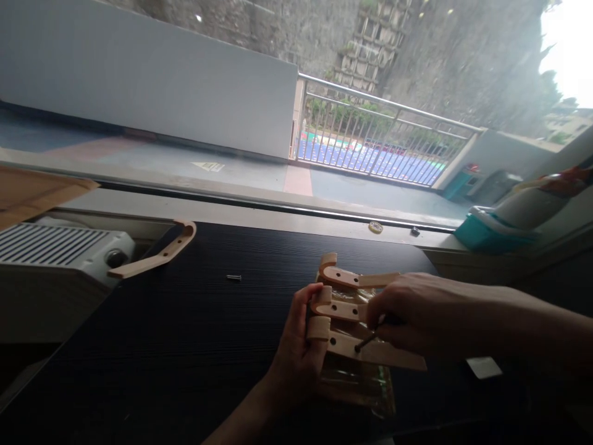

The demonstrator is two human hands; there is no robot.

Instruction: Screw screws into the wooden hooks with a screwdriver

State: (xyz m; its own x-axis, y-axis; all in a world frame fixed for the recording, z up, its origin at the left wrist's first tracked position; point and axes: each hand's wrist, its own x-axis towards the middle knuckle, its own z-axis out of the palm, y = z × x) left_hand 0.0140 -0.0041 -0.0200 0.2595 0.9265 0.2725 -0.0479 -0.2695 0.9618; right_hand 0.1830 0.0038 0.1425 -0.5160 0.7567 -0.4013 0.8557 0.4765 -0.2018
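Three pale wooden hooks [346, 309], curled at one end and drilled with holes, lie side by side on a clear plastic wrapper [356, 386]. My left hand [301, 346] is closed around their curled ends, a finger reaching up to the middle one. From above, my right hand [407, 306] pinches a thin dark metal rod [365, 342]. The rod slants down to a hole in the nearest hook [389, 354]; whether its tip is inside I cannot tell. Most of the rod is hidden by my fingers.
On the black table [185, 327] lie a screw [234, 277] and, at the far left edge, another wooden hook [171, 250]. A white radiator [88, 259] stands left. The windowsill holds a tape roll [375, 227] and a teal container [495, 232]. A white piece [484, 368] lies right.
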